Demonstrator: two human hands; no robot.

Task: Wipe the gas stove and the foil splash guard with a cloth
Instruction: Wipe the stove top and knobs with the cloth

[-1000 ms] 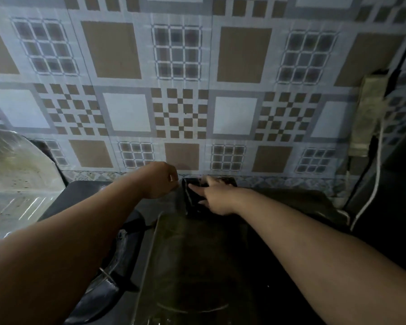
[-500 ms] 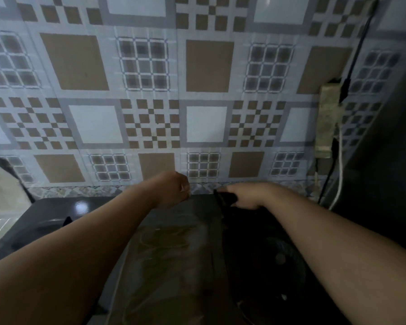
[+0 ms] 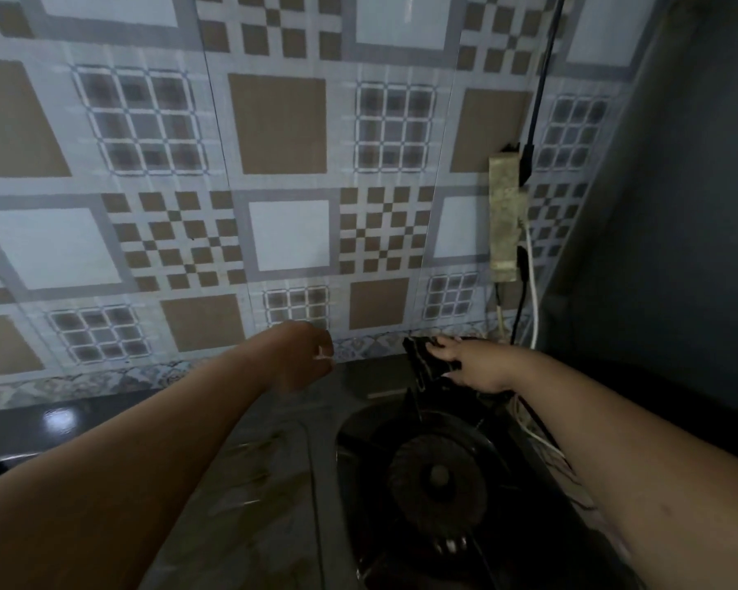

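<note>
The gas stove (image 3: 273,483) has a greyish metal top, and its dark round burner (image 3: 437,476) sits in a recess at lower right. My right hand (image 3: 474,368) presses a dark cloth (image 3: 418,359) flat on the stove's back right corner, next to the wall. My left hand (image 3: 303,355) hangs over the stove's back edge with its fingers curled in and nothing seen in it. The foil splash guard is out of view.
A patterned tiled wall (image 3: 282,163) rises right behind the stove. A dirty power strip (image 3: 503,215) with black and white cables hangs on it at the right. A dark panel (image 3: 678,206) closes off the right side. A glossy dark counter (image 3: 56,423) lies at the left.
My right hand has slid the cloth to the right along the stove's back edge to the corner behind the burner. The view swung right, and the foil guard at the left dropped out of sight.
</note>
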